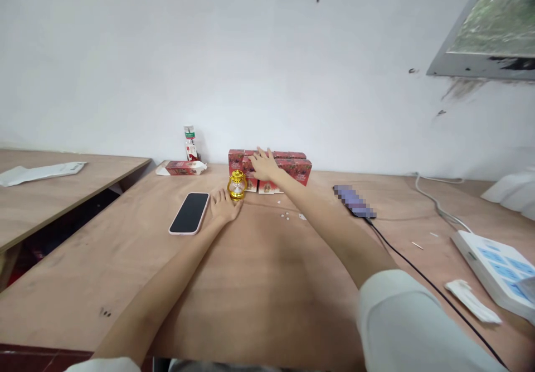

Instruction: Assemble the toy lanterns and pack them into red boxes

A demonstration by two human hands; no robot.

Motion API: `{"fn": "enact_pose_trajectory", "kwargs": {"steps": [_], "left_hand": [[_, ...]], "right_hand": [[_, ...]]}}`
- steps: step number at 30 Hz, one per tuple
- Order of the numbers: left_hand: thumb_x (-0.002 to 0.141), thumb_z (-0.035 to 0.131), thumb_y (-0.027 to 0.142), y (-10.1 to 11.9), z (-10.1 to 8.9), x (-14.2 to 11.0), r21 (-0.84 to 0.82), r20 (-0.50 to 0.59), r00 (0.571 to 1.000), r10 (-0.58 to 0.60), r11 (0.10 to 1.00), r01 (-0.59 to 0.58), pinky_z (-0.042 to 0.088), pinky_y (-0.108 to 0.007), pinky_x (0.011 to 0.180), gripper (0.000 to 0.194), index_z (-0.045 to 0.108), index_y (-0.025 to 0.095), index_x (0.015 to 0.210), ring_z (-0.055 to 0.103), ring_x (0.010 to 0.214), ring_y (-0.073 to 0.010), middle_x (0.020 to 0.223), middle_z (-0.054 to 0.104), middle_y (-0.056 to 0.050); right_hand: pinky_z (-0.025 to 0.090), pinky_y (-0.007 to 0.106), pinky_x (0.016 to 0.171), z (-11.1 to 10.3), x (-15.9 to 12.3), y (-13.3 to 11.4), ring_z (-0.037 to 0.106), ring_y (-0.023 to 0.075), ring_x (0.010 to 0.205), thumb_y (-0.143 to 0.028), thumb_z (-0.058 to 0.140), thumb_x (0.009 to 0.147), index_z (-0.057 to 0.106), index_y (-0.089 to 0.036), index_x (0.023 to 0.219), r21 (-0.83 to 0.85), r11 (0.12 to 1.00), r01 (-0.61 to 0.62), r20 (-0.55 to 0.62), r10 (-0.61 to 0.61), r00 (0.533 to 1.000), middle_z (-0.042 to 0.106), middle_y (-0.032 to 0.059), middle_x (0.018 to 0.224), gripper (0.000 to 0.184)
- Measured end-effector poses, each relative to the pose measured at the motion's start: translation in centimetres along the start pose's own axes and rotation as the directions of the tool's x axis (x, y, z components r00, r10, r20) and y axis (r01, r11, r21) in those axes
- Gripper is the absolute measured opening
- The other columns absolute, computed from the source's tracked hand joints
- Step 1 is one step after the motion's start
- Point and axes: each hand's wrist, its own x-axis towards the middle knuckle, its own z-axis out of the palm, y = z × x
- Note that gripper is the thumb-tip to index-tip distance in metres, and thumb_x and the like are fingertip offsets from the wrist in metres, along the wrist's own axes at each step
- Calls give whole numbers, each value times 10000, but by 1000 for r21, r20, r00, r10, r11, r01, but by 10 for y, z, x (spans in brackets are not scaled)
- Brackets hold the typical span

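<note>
Near the wall, several red printed boxes (301, 172) stand packed together in a row. My right hand (264, 165) reaches over their front with fingers spread, touching or just above the boxes; which of these I cannot tell. Lying flat on the wooden table, my left hand (224, 207) has its fingers apart and holds nothing. Just beyond its fingers and thumb stands a small gold lantern (237, 186) with a clear middle, upright in front of the boxes. A phone (190, 213) with a dark screen and pink case lies left of my left hand.
Another red box (183, 168) lies at the back left beside a small bottle (190, 143). Tiny white bits (285, 216) are scattered mid-table. On the right lie a second phone (354, 201), its black cable (412, 267), a white device (493, 266) and a crumpled white cloth or tissue (472, 301).
</note>
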Motion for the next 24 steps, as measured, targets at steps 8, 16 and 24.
{"fn": "enact_pose_trajectory", "kwargs": {"steps": [8, 16, 24], "left_hand": [[890, 259, 545, -4, 5, 2, 34, 9, 1000, 26, 999, -26, 123, -469, 1145, 778, 252, -15, 1431, 193, 1417, -328, 1507, 226, -226], [894, 276, 498, -3, 5, 0, 44, -10, 999, 41, 998, -40, 140, -495, 1132, 736, 263, -13, 1424, 201, 1410, -348, 1494, 250, -247], [903, 273, 477, -4, -5, -14, 40, 50, 995, 87, 995, -89, 128, -484, 1138, 734, 257, -48, 1415, 189, 1415, -339, 1491, 234, -259]], "right_hand": [[456, 427, 885, -8, 21, 10, 583, 284, 1051, -226, 597, 765, 467, -154, 1195, 67, 998, -13, 74, 8, 997, 591, 144, 1207, 454], [431, 352, 880, -9, 18, 19, 565, 261, 1061, -312, 707, 712, 532, -148, 1179, 91, 995, 43, 42, -47, 998, 582, 126, 1215, 525], [393, 413, 924, -34, 14, 18, 524, 290, 1060, -405, 675, 753, 523, -149, 1232, 115, 991, 61, -95, -50, 994, 590, 126, 1137, 564]]}}
